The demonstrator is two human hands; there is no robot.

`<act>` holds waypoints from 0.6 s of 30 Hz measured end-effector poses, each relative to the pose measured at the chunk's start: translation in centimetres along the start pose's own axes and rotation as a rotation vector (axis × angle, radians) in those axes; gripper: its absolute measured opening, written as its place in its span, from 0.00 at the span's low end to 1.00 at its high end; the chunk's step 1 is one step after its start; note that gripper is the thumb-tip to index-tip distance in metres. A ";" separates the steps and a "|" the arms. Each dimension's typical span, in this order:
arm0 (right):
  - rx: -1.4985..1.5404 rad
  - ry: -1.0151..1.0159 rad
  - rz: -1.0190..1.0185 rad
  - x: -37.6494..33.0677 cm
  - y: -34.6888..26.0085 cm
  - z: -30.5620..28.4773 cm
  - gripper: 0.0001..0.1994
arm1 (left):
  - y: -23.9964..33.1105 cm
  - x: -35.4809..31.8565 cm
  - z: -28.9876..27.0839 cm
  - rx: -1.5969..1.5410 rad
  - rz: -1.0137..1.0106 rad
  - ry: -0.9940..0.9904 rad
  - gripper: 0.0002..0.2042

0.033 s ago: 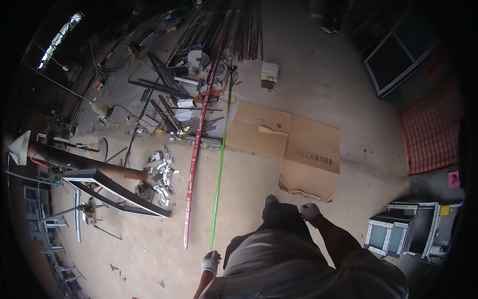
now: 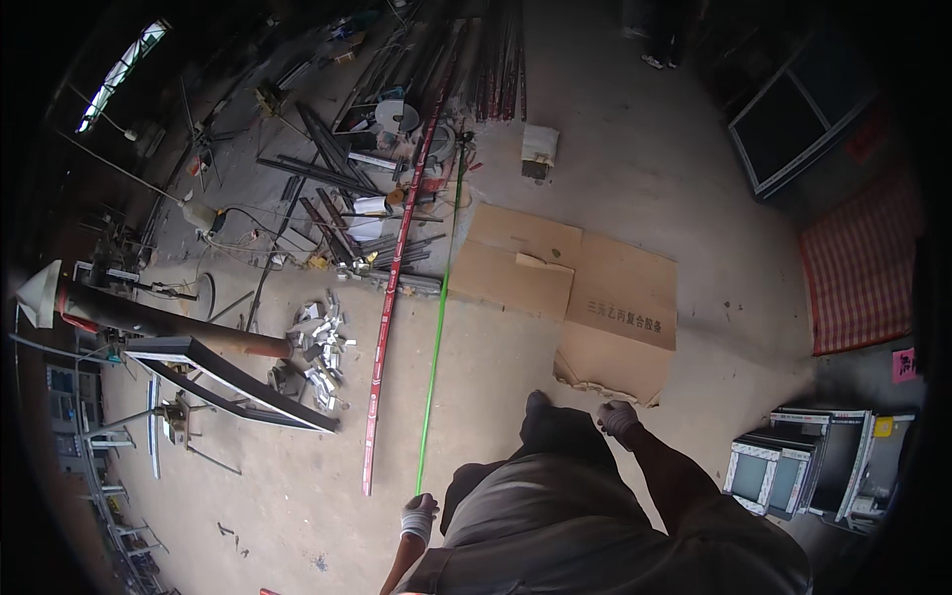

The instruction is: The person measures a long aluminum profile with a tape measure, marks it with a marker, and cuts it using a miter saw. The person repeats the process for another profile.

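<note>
A long thin green strip [image 2: 433,367] runs away from me across the floor, its near end at my left hand [image 2: 418,514]. The left fingers are curled closed around that end, and white wrapping covers the wrist. Just left of the strip lies a long red profile bar [image 2: 383,355], roughly alongside it and untouched. My right hand [image 2: 617,418], in a pale glove or wrap, hangs beside my right leg near a flattened cardboard sheet [image 2: 625,283]. Its fingers are curled in, and I cannot make out whether they hold anything.
Metal offcuts [image 2: 322,352] are heaped left of the red bar. A dark frame [image 2: 233,387] and a round post [image 2: 169,322] stand farther left. Dark profiles [image 2: 327,174] clutter the far floor, near a pale block [image 2: 538,147]. Window frames [image 2: 783,466] lean at the right.
My left hand has shifted very slightly forward at the strip's near end. Otherwise the scene looks the same.
</note>
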State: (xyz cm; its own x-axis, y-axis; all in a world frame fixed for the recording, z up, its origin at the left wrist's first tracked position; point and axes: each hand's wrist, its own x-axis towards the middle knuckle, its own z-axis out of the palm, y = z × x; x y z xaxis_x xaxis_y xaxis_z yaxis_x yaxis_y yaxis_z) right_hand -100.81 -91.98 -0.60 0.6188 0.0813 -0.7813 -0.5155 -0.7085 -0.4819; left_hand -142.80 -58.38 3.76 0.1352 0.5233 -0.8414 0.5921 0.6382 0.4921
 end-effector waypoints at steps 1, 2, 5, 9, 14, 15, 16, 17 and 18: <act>0.048 -0.003 -0.068 1.1 -2.0 -0.9 0.17 | 1.9 0.2 1.5 0.055 0.034 0.018 0.13; 0.098 0.000 -0.134 1.9 -4.2 -1.8 0.16 | 3.6 0.9 2.8 0.112 0.067 0.028 0.13; -0.096 0.098 -0.188 5.3 -9.9 -4.4 0.16 | 9.4 1.9 7.0 0.391 0.417 -0.042 0.12; -0.144 0.130 -0.264 10.6 -13.9 -6.4 0.17 | 18.0 3.4 12.3 0.984 0.811 -0.070 0.08; -0.328 0.122 -0.331 11.4 -19.4 -5.7 0.18 | 26.1 5.8 17.4 0.989 0.744 -0.163 0.07; -0.332 0.085 -0.301 11.7 -20.0 -5.5 0.19 | 28.1 5.8 18.8 0.929 0.595 -0.152 0.09; -0.338 0.041 -0.272 12.0 -20.9 -5.3 0.19 | 29.9 6.3 19.9 0.867 0.442 -0.137 0.11; -0.385 0.000 -0.239 11.7 -22.3 -5.4 0.20 | 31.2 7.8 20.7 0.843 0.388 -0.168 0.14; -0.431 -0.029 -0.206 12.0 -23.9 -5.8 0.22 | 32.5 9.7 21.6 0.820 0.341 -0.208 0.18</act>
State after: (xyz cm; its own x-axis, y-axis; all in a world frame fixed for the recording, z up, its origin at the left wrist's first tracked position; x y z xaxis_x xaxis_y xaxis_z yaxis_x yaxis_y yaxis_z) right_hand -77.63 -78.19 3.85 0.6621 0.2656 -0.7007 -0.0873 -0.9014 -0.4242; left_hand -105.06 -44.77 6.71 0.5002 0.4472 -0.7415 0.8620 -0.1754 0.4757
